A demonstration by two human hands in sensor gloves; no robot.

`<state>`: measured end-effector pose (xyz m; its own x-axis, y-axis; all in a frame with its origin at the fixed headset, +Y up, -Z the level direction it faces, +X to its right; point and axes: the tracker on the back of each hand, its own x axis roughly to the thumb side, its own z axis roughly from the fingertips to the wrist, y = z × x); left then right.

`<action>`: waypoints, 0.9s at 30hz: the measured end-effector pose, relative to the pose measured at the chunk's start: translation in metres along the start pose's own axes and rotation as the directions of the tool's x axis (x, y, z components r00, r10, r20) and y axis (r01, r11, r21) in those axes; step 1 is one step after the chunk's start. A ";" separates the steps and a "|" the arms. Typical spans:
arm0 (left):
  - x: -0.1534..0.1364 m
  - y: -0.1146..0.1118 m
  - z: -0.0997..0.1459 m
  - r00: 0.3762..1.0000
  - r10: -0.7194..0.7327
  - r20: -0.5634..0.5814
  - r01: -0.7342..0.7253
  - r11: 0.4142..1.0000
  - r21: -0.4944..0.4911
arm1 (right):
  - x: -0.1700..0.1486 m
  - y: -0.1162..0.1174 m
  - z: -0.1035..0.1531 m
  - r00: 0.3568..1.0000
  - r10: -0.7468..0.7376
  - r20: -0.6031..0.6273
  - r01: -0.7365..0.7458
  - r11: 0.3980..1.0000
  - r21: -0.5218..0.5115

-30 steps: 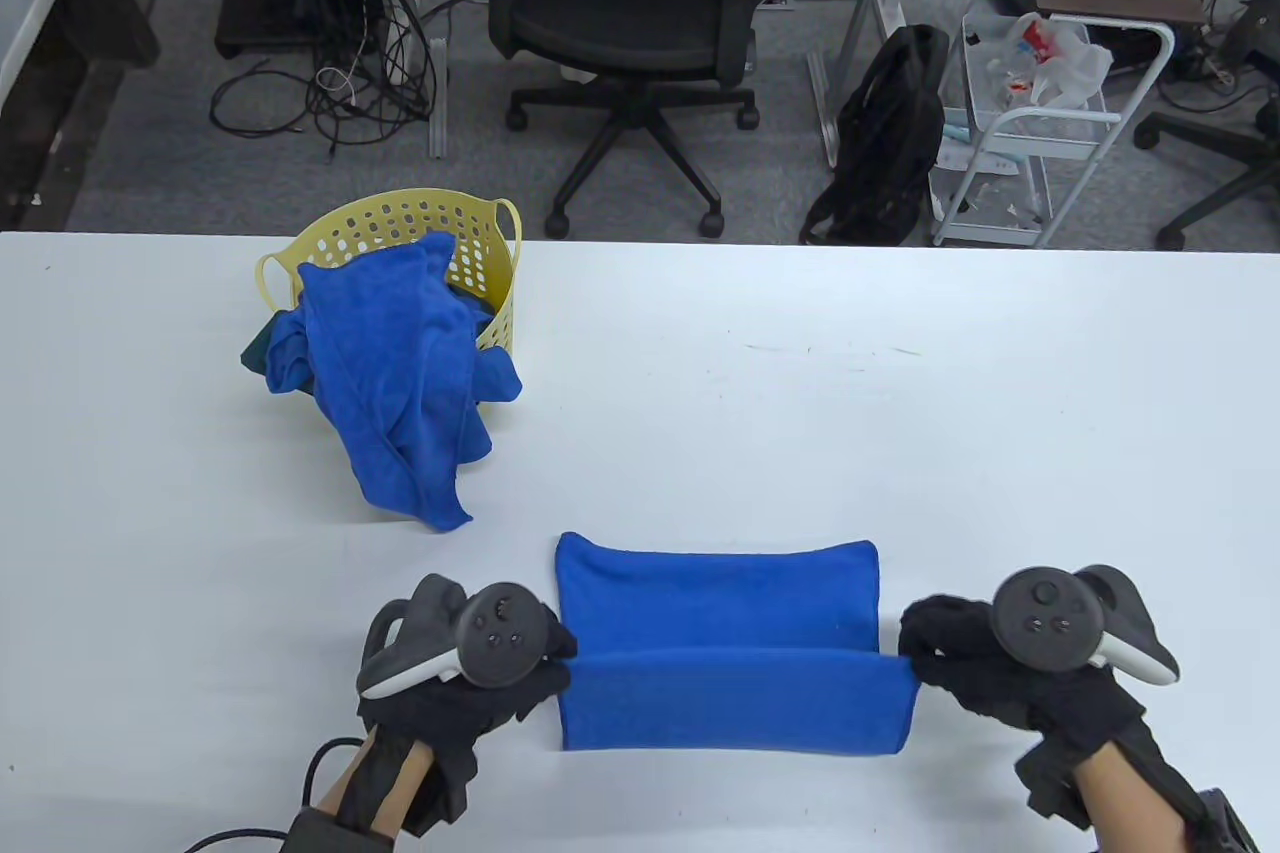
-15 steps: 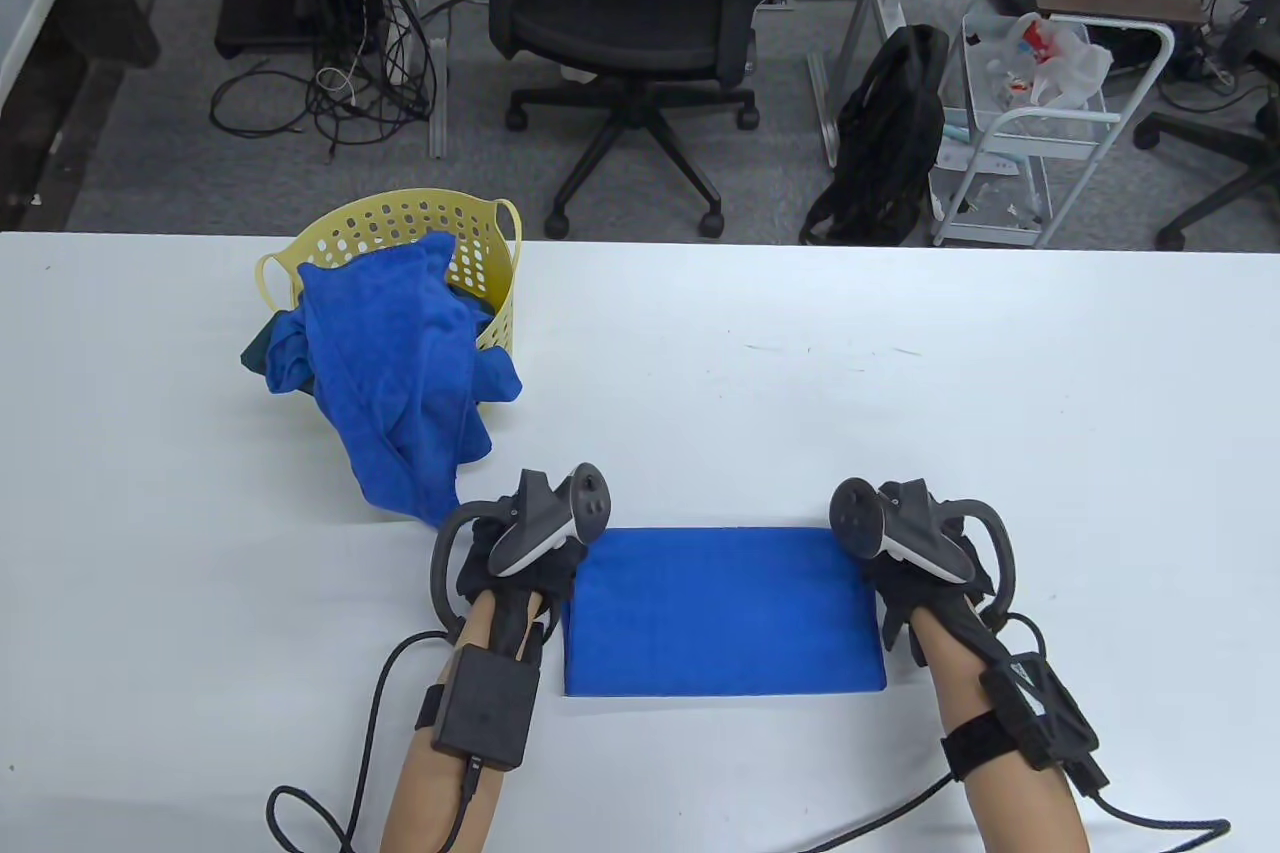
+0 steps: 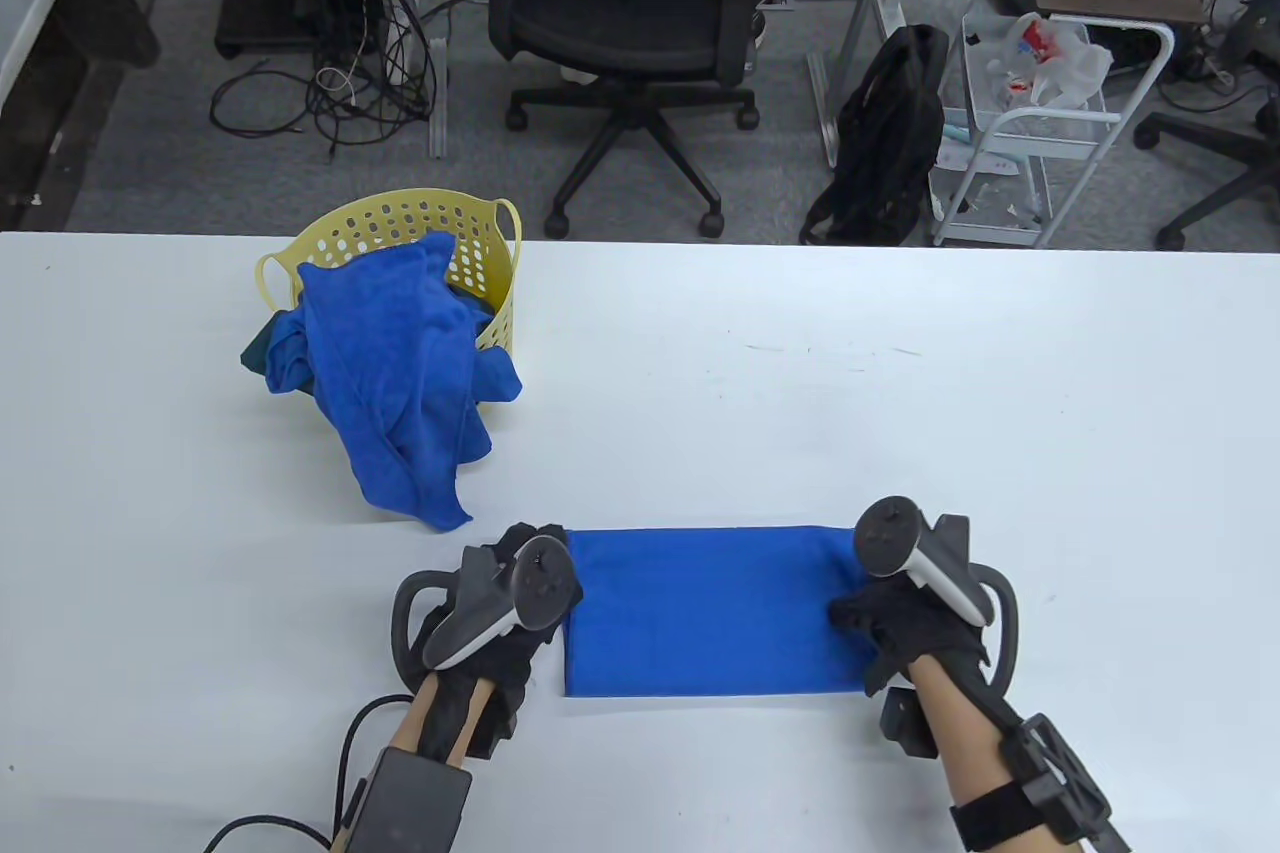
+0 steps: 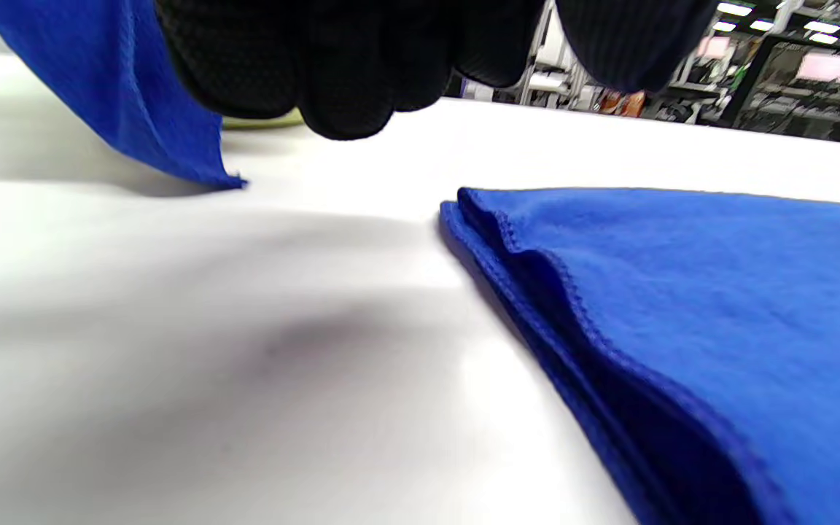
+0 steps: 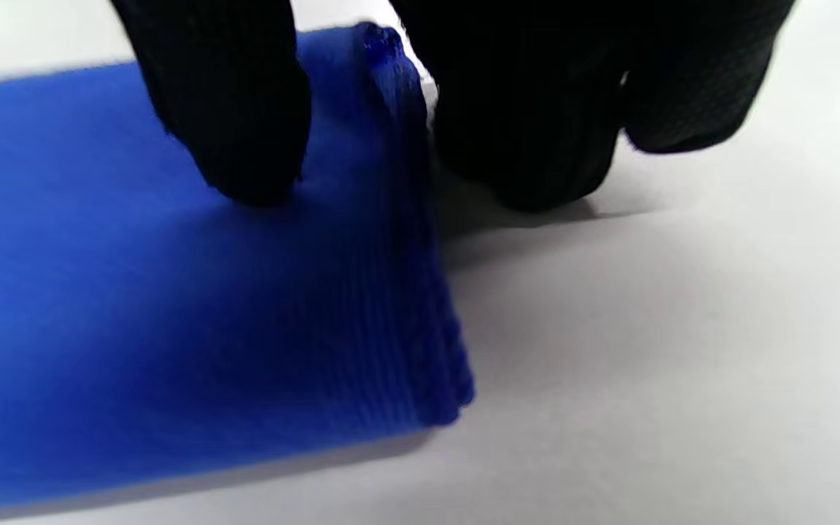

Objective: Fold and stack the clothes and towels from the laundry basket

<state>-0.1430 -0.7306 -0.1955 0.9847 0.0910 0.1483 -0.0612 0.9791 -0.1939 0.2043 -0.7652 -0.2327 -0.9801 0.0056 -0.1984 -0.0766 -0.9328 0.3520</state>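
Looking down, the towel (image 3: 715, 611) now lies folded on the worktop (image 3: 900, 413); the left hand (image 3: 500, 593) has let go. Left wrist: curled fingers (image 4: 347, 65) hold nothing. Right wrist: right hand (image 5: 420, 95) pinches the towel's edge, readying 1 more fold.

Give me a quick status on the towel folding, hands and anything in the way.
Left hand off the cloth, beside the folded blue towel. Right hand gripping its right edge. Loose towel spilling from yellow basket, clear of the fold.
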 end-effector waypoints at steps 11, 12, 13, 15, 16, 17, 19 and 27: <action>-0.036 -0.015 0.032 0.999 0.049 -0.006 -0.048 0.989 0.142 | -0.010 0.009 -0.005 0.946 -0.315 -0.074 0.323 0.933 0.158; -0.038 -0.014 0.031 0.998 0.068 -0.004 -0.067 0.987 0.148 | -0.015 0.005 -0.001 0.924 -0.380 -0.034 0.381 0.912 0.150; -0.040 -0.014 0.031 0.996 0.084 -0.002 -0.083 0.986 0.144 | -0.022 0.001 0.003 0.895 -0.447 0.003 0.443 0.888 0.123; -0.042 -0.014 0.030 0.994 0.106 0.003 -0.106 0.985 0.140 | -0.035 -0.001 0.007 0.831 -0.554 0.054 0.537 0.823 0.184; -0.042 -0.014 0.030 0.994 0.109 0.005 -0.109 0.985 0.137 | -0.045 0.002 0.007 0.764 -0.640 0.082 0.602 0.753 0.266; -0.043 -0.014 0.029 0.994 0.108 0.005 -0.108 0.985 0.134 | -0.053 0.005 0.007 0.708 -0.698 0.109 0.644 0.701 0.306; -0.043 -0.014 0.029 0.995 0.104 0.005 -0.104 0.986 0.128 | -0.068 0.013 0.006 0.580 -0.802 0.144 0.710 0.585 0.392; -0.045 -0.018 0.027 0.995 0.103 0.016 -0.104 0.988 0.110 | -0.072 0.026 0.001 0.530 -0.795 0.296 0.677 0.607 0.416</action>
<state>-0.1901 -0.7473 -0.1728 0.9705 0.1938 0.1436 -0.1806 0.9784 -0.1001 0.2731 -0.7893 -0.2084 -0.5128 0.8510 -0.1137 -0.7863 -0.4123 0.4602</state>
